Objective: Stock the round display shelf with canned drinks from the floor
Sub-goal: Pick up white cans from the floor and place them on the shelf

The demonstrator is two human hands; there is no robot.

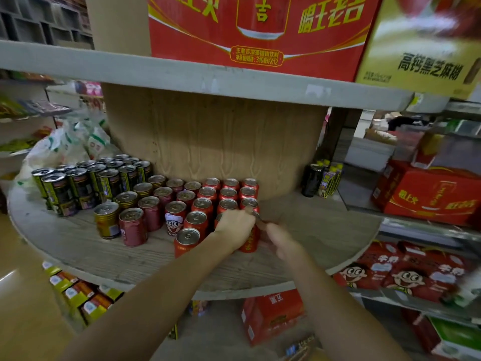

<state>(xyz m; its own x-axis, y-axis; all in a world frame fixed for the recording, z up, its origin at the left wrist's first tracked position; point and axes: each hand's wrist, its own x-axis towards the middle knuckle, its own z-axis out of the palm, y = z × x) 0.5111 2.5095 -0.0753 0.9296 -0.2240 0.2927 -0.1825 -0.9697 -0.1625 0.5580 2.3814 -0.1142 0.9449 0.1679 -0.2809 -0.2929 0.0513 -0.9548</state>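
Observation:
The round wooden shelf circles a thick wooden column. Rows of red cans stand upright on it against the column. At the front of the right-hand row, a red can with yellow lettering stands on the shelf between both hands. My left hand is wrapped over its top and left side. My right hand presses against its right side, blurred. Another red can stands just to the left, at the front of its row.
Dark red, gold and black-yellow cans fill the shelf's left part. Dark bottles stand at the right by the column. Red cartons sit on the tier above, red boxes on side shelves, another red carton on the floor below.

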